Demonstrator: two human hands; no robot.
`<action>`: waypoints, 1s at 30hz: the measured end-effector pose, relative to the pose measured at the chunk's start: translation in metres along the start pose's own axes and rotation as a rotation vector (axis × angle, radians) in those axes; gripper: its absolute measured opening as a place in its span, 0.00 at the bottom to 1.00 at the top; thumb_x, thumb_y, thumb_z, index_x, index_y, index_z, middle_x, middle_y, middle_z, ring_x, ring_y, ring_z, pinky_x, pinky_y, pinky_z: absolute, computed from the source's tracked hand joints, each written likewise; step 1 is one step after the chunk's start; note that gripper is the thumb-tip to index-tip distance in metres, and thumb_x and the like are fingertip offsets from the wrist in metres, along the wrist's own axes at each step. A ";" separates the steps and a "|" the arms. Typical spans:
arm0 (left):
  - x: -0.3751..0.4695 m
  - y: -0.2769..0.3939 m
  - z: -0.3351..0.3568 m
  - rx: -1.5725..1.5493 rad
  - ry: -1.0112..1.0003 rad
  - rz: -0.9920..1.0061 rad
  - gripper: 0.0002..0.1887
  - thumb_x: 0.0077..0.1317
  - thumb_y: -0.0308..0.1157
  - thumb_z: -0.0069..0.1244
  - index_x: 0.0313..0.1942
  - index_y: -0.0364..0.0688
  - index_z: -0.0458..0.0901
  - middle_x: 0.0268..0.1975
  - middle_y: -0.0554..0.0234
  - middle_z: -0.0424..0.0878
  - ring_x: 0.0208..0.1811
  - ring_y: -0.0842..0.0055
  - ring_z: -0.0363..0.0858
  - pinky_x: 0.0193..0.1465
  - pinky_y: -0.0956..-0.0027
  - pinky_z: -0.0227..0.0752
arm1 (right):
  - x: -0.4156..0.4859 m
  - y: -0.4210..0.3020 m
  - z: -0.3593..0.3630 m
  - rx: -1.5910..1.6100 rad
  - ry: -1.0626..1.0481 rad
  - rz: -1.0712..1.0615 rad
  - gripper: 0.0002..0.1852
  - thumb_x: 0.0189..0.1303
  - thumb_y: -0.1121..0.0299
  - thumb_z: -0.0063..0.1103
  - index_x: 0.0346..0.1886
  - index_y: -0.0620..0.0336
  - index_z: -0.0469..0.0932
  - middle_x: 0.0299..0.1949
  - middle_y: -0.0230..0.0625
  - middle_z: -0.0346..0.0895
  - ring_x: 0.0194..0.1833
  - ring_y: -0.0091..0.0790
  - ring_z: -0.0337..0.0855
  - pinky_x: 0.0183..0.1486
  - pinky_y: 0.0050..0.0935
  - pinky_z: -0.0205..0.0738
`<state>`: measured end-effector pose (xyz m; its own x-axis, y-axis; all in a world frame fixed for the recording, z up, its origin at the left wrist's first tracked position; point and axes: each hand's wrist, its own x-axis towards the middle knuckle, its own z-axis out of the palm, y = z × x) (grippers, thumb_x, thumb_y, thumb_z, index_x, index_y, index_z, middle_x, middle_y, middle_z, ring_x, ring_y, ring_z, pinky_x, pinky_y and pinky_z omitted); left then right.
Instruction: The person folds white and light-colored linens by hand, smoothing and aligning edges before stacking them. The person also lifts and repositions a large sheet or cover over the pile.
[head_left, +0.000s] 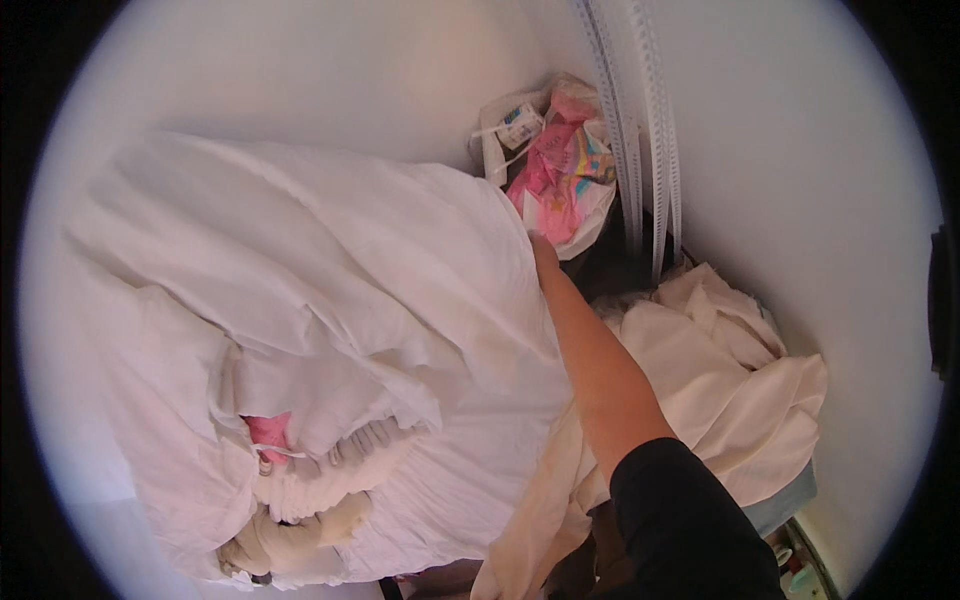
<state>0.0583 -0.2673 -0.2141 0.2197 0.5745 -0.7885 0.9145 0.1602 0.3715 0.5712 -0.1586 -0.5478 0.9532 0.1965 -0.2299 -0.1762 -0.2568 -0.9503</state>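
A large white cloth cover (360, 255) spreads over a bulky pile in front of me. Through a gap in its lower part I see a pink cloth (270, 435), a gathered cream cloth (315, 487) and a rolled beige cloth (292, 536). My right arm reaches up from the lower right in a black sleeve. At the cover's right edge, my right hand (541, 251) is mostly hidden behind the white cloth, so its fingers cannot be made out. My left hand is out of view.
Beyond my right hand stands a plastic bag (592, 225) holding pink printed packaging (551, 180) and a small white box (520, 125). White perforated strips (660, 150) hang beside it. A heap of cream fabric (720, 390) lies right of my arm, near the pale wall (810, 187).
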 end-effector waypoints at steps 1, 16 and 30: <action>0.001 -0.002 0.001 -0.002 -0.001 -0.008 0.21 0.61 0.32 0.49 0.54 0.33 0.71 0.50 0.52 0.78 0.51 0.68 0.76 0.53 0.67 0.67 | -0.002 0.000 0.001 -0.034 0.009 0.092 0.14 0.55 0.61 0.50 0.41 0.57 0.77 0.39 0.50 0.77 0.43 0.52 0.77 0.44 0.44 0.68; -0.013 -0.008 -0.006 -0.003 -0.019 0.058 0.20 0.61 0.31 0.49 0.53 0.33 0.72 0.49 0.52 0.78 0.50 0.69 0.76 0.53 0.67 0.68 | -0.140 -0.011 -0.036 -0.337 0.037 -0.007 0.18 0.52 0.61 0.57 0.47 0.56 0.76 0.39 0.43 0.79 0.42 0.47 0.78 0.45 0.35 0.71; -0.102 0.008 -0.125 -0.069 0.289 0.535 0.16 0.62 0.33 0.48 0.45 0.29 0.77 0.39 0.61 0.82 0.41 0.80 0.76 0.46 0.74 0.68 | -0.353 -0.068 -0.169 -0.794 -0.923 -0.557 0.15 0.50 0.69 0.54 0.44 0.53 0.78 0.39 0.38 0.77 0.46 0.42 0.76 0.45 0.44 0.70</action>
<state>0.0005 -0.2238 -0.0696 0.5327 0.7823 -0.3227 0.6767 -0.1649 0.7176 0.2882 -0.3708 -0.3666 0.2813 0.9363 -0.2104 0.6683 -0.3485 -0.6572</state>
